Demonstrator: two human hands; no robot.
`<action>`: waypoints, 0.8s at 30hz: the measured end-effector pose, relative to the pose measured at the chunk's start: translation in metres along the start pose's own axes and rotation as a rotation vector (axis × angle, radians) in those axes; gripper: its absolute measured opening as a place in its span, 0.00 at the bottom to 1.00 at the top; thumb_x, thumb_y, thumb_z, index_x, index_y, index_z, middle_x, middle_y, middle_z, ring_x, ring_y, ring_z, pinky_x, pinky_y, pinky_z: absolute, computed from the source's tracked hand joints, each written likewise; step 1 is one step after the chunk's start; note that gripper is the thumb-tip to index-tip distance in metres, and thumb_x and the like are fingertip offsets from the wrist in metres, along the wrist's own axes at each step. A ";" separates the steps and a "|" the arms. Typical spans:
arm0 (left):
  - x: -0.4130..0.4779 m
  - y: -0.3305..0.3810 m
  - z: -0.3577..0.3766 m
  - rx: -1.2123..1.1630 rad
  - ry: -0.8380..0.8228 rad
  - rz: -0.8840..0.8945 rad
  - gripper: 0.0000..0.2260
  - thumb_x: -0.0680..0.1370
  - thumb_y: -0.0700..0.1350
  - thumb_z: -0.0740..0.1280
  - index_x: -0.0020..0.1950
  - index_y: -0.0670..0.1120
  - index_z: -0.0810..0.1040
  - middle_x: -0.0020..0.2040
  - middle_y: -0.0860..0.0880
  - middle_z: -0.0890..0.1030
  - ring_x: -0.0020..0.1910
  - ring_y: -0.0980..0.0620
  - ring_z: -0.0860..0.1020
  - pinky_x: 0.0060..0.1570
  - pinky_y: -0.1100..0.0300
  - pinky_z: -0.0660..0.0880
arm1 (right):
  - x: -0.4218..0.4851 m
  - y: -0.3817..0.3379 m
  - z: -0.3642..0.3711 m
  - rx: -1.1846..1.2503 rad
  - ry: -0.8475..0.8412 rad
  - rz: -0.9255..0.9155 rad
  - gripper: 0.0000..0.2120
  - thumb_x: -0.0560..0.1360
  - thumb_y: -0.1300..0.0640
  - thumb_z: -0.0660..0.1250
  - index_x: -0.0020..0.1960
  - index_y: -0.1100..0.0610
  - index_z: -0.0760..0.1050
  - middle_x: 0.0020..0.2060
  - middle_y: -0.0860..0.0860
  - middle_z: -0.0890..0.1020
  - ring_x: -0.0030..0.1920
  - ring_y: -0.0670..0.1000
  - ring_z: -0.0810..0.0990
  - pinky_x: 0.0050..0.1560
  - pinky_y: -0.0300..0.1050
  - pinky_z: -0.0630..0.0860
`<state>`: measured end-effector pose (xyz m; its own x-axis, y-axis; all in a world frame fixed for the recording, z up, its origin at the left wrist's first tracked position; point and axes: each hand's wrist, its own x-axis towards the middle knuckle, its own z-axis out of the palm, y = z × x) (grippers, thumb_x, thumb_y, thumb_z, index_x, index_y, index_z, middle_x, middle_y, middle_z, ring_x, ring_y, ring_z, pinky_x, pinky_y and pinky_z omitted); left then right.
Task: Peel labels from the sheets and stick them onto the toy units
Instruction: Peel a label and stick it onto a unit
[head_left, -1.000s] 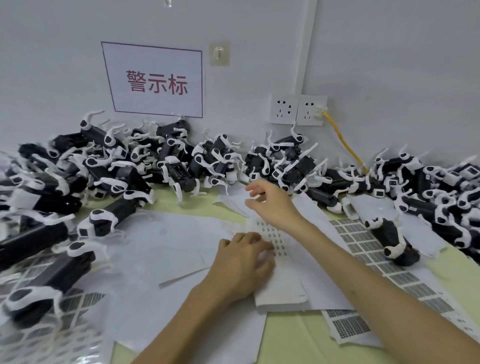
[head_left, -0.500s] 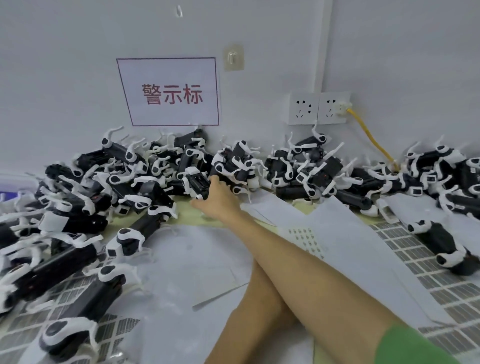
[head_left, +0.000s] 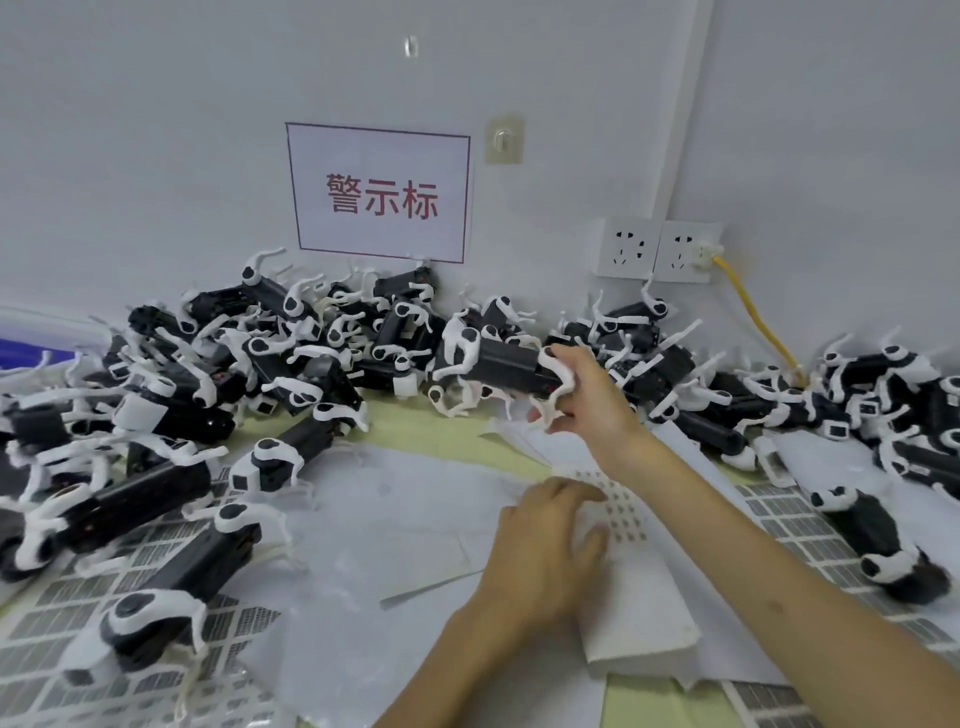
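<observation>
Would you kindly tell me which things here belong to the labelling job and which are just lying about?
Job: black-and-white plastic toy dog gripped by the right hand; white label sheet of grey labels under the left hand; heap of matching toy units.
Lying about: white wall sign with red characters; white wall sockets; yellow cable.

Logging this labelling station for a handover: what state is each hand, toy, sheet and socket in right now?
right hand: grips the toy unit at one end.
toy unit: held in the air, roughly level.
left hand: rests palm down on the label sheet.
label sheet: lying flat, a patch of labels on it.
left socket: empty.
right socket: yellow cable plugged in.
</observation>
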<state>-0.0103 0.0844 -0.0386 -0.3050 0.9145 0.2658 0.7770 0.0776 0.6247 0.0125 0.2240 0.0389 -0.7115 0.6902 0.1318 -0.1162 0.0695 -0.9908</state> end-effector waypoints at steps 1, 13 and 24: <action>0.001 0.004 -0.004 -0.219 0.078 -0.037 0.13 0.85 0.50 0.62 0.69 0.52 0.77 0.68 0.56 0.78 0.67 0.60 0.73 0.66 0.56 0.69 | -0.010 -0.002 -0.013 0.026 -0.022 -0.013 0.17 0.82 0.47 0.58 0.60 0.56 0.80 0.41 0.59 0.81 0.35 0.54 0.80 0.32 0.44 0.70; 0.011 0.001 -0.036 -1.311 0.294 -0.494 0.25 0.85 0.61 0.54 0.60 0.42 0.80 0.46 0.40 0.85 0.43 0.42 0.83 0.45 0.52 0.77 | -0.074 0.005 -0.082 0.122 -0.163 -0.014 0.20 0.77 0.45 0.66 0.61 0.56 0.83 0.53 0.58 0.80 0.44 0.52 0.77 0.44 0.48 0.70; 0.006 0.007 -0.037 -1.546 0.115 -0.345 0.29 0.75 0.58 0.69 0.70 0.40 0.79 0.53 0.41 0.82 0.44 0.44 0.84 0.49 0.52 0.79 | -0.061 0.019 -0.079 -0.010 0.104 -0.058 0.16 0.83 0.44 0.61 0.63 0.51 0.79 0.60 0.53 0.82 0.52 0.51 0.87 0.52 0.47 0.80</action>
<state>-0.0277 0.0757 -0.0054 -0.4345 0.9000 -0.0340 -0.5984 -0.2602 0.7577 0.1085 0.2404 0.0100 -0.6276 0.7561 0.1858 -0.1483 0.1182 -0.9819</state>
